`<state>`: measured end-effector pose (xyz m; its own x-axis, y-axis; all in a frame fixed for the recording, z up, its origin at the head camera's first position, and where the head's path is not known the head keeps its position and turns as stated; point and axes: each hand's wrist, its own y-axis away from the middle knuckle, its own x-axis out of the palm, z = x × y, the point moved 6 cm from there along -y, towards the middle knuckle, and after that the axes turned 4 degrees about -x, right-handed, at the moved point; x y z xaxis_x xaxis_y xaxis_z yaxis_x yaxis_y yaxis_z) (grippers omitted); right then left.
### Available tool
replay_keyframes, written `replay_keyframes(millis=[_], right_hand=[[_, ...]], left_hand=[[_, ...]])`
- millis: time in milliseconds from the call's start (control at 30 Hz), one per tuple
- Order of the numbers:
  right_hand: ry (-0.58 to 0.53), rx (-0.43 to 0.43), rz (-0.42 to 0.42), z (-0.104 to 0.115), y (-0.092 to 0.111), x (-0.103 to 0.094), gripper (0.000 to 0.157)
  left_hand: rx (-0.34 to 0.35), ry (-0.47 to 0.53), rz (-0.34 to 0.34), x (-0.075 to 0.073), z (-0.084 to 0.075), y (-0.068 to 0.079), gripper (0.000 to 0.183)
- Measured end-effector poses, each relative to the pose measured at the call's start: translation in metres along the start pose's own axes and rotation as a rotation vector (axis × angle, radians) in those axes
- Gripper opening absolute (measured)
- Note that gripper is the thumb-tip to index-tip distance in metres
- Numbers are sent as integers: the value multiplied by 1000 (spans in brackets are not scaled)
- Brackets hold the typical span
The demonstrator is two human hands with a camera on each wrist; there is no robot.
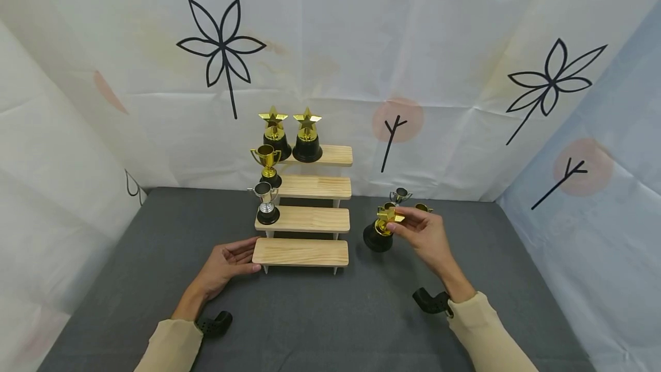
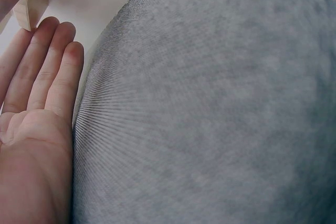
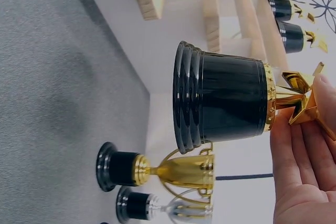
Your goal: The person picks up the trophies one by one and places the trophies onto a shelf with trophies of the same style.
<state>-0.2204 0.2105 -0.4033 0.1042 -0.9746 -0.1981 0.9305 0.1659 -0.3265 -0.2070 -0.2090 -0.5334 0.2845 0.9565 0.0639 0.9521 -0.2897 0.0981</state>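
My right hand (image 1: 424, 238) pinches a gold star trophy (image 3: 231, 98) by its star, between thumb and fingers. The black base hangs tilted, close over the table to the right of a wooden step stand (image 1: 301, 252). My left hand (image 1: 223, 267) rests at the left end of the lowest step; its fingers (image 2: 39, 77) are straight, with the fingertips right at the board's edge. Two more star trophies (image 1: 307, 135) stand on the top step. Below them, a gold cup trophy (image 1: 267, 159) and a silver cup trophy (image 1: 265, 200) stand at the left ends of the following steps.
Behind my right hand, another gold cup trophy (image 3: 184, 171) and a silver cup trophy (image 3: 186, 211) stand on the grey table (image 1: 330, 320). White patterned cloth (image 1: 330, 45) hangs behind the table and along both sides.
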Motion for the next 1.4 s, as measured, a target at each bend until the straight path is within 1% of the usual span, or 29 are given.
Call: replay_keyframes(millis=[300,533,1000,1400], right_hand=[[6,-10,-3,12,-5,1,39],[33,-49,2,21,-10,0,39],[54,-58,-12,36,-17,1,39],[31,-58,-11,49,-25,0,39]], left_hand=[[8,3,4,0,-1,0,82],[6,-5,5,1,-1,1,82],[10,-4,9,1,-1,1,82],[3,-2,10,0,1,0,82]])
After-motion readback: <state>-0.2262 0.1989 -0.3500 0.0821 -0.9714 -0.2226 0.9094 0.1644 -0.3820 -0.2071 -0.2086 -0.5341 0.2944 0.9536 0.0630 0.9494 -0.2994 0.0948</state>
